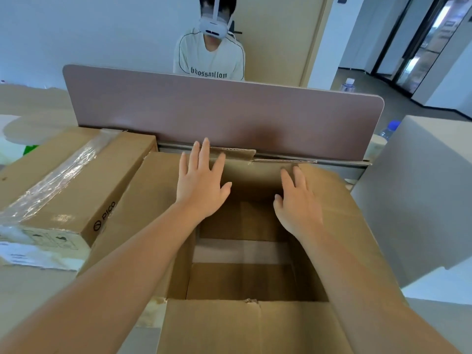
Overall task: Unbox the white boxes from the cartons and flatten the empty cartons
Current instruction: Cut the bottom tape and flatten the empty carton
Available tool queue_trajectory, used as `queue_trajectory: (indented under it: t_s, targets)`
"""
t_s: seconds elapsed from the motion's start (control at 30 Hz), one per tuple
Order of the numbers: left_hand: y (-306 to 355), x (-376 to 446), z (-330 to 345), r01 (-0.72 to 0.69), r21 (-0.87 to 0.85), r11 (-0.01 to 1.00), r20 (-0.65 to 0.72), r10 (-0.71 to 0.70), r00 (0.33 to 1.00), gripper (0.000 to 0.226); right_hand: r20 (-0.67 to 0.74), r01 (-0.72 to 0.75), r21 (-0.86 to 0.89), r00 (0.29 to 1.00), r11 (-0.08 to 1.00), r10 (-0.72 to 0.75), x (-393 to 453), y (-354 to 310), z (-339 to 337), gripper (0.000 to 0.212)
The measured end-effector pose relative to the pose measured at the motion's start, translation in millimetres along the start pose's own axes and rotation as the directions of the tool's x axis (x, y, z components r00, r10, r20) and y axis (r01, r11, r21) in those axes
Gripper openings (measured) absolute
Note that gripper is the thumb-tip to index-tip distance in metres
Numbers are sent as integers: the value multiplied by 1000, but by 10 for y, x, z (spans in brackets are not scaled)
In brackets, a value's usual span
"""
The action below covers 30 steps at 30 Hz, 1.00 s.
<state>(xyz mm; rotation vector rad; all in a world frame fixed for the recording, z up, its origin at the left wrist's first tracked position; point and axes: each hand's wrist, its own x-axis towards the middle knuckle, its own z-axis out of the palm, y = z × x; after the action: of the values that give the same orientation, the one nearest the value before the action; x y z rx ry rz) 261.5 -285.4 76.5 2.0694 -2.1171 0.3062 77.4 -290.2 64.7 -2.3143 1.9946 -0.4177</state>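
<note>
Under and around both hands: large open brown cardboard carton (255,325), mouth up, all four flaps folded outward, long axis running from the camera toward the mauve desk divider panel (229,116). Nothing visible inside it, only the brown bottom flaps and a strip of pale tape across the seam. No white boxes seen inside.

Left of the left hand: sealed brown carton with clear tape and "PICO" print (76,185), lying on its side touching the open carton's left flap, long axis also running toward the divider.

Right of the right hand: grey-white desk return or cabinet panel (421,200), just beside the carton's right flap.

Beyond the fingertips, behind the divider: a person in a white top wearing a white headset (212,28).

Left hand (201,185): flat, fingers straight and spread, holding nothing, fingertips at the carton's far rim and far flap.

Right hand (298,200): flat, fingers straight, holding nothing, lying against the far inner wall near the right corner.
</note>
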Motion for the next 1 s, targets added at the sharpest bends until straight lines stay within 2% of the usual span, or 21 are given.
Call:
queue_trajectory:
  t_s: [0.13, 0.23, 0.5, 0.73, 0.83, 0.9, 1.0]
  targets:
    - [25, 329, 25, 123, -60, 991, -2, -123, 992, 71, -7, -10, 22, 1000, 1000, 10, 347, 89, -92, 64]
    - [17, 554, 114, 162, -76, 984, 29, -160, 987, 74, 37, -9, 19, 999, 1000, 8, 623, 210, -48, 69]
    - [-155, 859, 471, 191, -16, 981, 277, -179, 944, 78, 218, -55, 3, 974, 998, 53, 1025, 406, 196, 73]
    - [-205, 701, 493, 179, 14, 984, 254, -177, 951, 72, 193, -46, -140, 978, 989, 72, 885, 311, 194, 70]
    - [-243, 570, 471, 159, 7, 987, 261, -156, 953, 66, 173, -57, -186, 981, 981, 90, 757, 244, 186, 59]
    - [-262, 498, 471, 127, 10, 992, 248, -126, 961, 63, 175, -71, -199, 979, 977, 106, 689, 208, 183, 53]
    - [-275, 452, 464, 96, 23, 995, 249, -99, 964, 65, 179, -60, -198, 979, 978, 97, 616, 179, 175, 54]
